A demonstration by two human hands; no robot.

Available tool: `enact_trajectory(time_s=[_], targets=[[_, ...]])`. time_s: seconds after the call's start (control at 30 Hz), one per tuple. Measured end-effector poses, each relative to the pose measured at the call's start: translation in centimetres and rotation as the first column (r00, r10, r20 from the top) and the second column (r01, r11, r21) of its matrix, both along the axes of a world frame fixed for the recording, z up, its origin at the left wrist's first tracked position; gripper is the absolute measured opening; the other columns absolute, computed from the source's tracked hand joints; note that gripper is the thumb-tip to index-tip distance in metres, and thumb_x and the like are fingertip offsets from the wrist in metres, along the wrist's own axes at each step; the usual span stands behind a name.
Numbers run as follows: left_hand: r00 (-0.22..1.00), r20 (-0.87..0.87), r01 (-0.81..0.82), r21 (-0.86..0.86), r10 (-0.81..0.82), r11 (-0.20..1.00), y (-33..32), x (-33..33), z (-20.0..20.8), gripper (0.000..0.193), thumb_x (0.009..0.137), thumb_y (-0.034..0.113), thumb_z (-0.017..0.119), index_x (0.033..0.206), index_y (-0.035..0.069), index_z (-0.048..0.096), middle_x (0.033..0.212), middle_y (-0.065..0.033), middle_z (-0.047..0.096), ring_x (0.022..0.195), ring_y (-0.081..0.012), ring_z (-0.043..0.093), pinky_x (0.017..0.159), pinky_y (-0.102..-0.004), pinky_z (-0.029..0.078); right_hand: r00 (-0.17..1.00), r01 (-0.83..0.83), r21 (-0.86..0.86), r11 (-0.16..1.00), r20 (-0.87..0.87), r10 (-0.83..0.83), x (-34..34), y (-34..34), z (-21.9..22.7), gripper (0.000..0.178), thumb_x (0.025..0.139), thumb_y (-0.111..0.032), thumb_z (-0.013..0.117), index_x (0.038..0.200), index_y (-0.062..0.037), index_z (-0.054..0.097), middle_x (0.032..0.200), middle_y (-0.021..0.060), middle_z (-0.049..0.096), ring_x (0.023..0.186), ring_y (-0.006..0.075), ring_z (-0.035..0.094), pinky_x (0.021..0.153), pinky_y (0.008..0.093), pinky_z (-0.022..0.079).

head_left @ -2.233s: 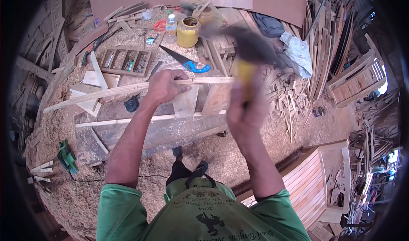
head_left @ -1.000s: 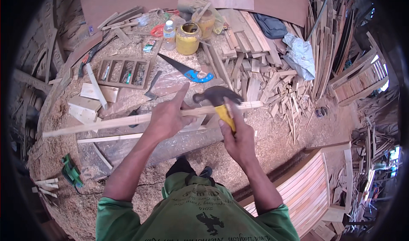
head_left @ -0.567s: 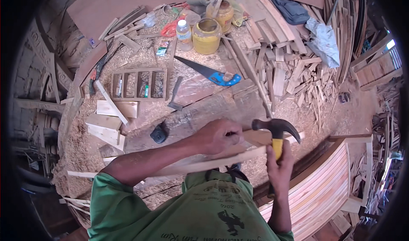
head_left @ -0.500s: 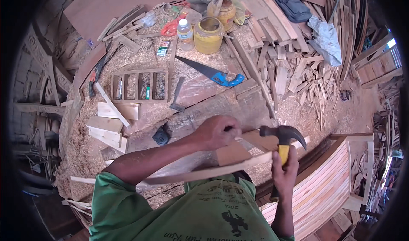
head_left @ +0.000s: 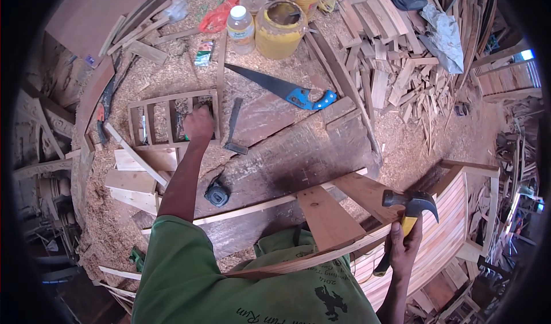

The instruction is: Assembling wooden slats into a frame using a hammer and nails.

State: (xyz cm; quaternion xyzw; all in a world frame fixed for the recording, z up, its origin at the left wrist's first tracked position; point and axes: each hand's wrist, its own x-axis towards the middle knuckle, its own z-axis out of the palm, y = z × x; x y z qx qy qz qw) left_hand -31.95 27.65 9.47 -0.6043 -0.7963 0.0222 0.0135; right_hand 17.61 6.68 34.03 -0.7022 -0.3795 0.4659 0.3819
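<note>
My left hand reaches into the right end of a wooden compartment tray; its fingers are bunched, and what they hold, if anything, is hidden. My right hand is wrapped round the yellow and black handle of a claw hammer, head upward. Beside that hand a curved wooden strip runs across in front of my shirt. Two flat boards, a nearer-left board and a right board, span from it to a thin straight strip.
A tape measure, a metal square and a blue-handled saw lie on the bench. Farther back stand a yellow tub and a plastic bottle. Scrap wood is heaped right; a slatted panel stands near right.
My left hand has moved left and away from me, from above the boards into the tray. My right hand has shifted slightly right with the hammer. The view has shifted, showing more of the boards.
</note>
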Motion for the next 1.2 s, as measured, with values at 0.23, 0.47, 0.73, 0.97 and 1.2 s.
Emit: enact_trajectory(time_s=[0.23,0.47,0.73,0.97,1.2], targets=[[0.998,0.023,0.051,-0.042,-0.050,0.998,1.0,0.3,0.3,0.015,0.090,0.014,0.060,0.094,0.006,0.072,0.102,-0.0188,0.076,0.090,-0.0401,0.076,0.079,-0.0515,0.062,0.990,-0.050,0.097,0.994,0.138,0.036,0.3,0.6,-0.7,0.034,0.107,-0.020,0.064,0.135,-0.0048,0.053,0.083,-0.0047,0.055,0.053,0.0012,0.044,0.045,0.0186,0.034],[0.988,0.050,0.149,-0.039,-0.147,0.988,-0.2,-3.0,-2.1,0.021,0.095,0.017,0.056,0.111,0.006,0.065,0.094,-0.0203,0.075,0.093,-0.0412,0.075,0.083,-0.0533,0.061,0.962,-0.205,0.205,0.957,0.223,0.158,0.4,2.1,-0.9,0.024,0.103,-0.018,0.069,0.116,-0.0015,0.059,0.072,-0.0003,0.058,0.063,0.0049,0.051,0.057,0.0240,0.042],[0.990,0.111,-0.076,-0.109,0.089,0.991,-1.2,0.1,-0.2,0.022,0.090,0.017,0.061,0.108,0.009,0.069,0.114,-0.0197,0.074,0.103,-0.0420,0.073,0.089,-0.0540,0.058,0.972,-0.174,0.106,0.979,0.177,0.154,0.7,1.3,-0.8,0.023,0.101,-0.019,0.070,0.112,-0.0024,0.059,0.076,0.0004,0.058,0.067,0.0075,0.051,0.062,0.0266,0.043],[0.942,0.332,-0.010,-0.096,0.042,0.995,-0.5,-4.3,-0.2,0.016,0.087,0.021,0.071,0.095,0.008,0.076,0.096,-0.0202,0.077,0.093,-0.0363,0.075,0.084,-0.0483,0.059,0.968,-0.182,0.119,0.976,0.198,0.157,0.8,1.2,-0.7,0.025,0.100,-0.020,0.072,0.112,-0.0022,0.059,0.077,0.0028,0.061,0.067,0.0093,0.052,0.063,0.0287,0.045],[0.577,0.781,-0.192,-0.152,0.237,0.970,-1.5,-4.7,3.1,0.015,0.104,0.014,0.064,0.096,0.001,0.065,0.089,-0.0102,0.075,0.069,-0.0144,0.074,0.055,-0.0292,0.058,0.980,-0.156,0.121,0.980,0.141,0.139,0.7,1.3,-0.8,0.029,0.101,-0.024,0.071,0.116,-0.0022,0.059,0.075,0.0026,0.062,0.065,0.0096,0.056,0.061,0.0289,0.046]])
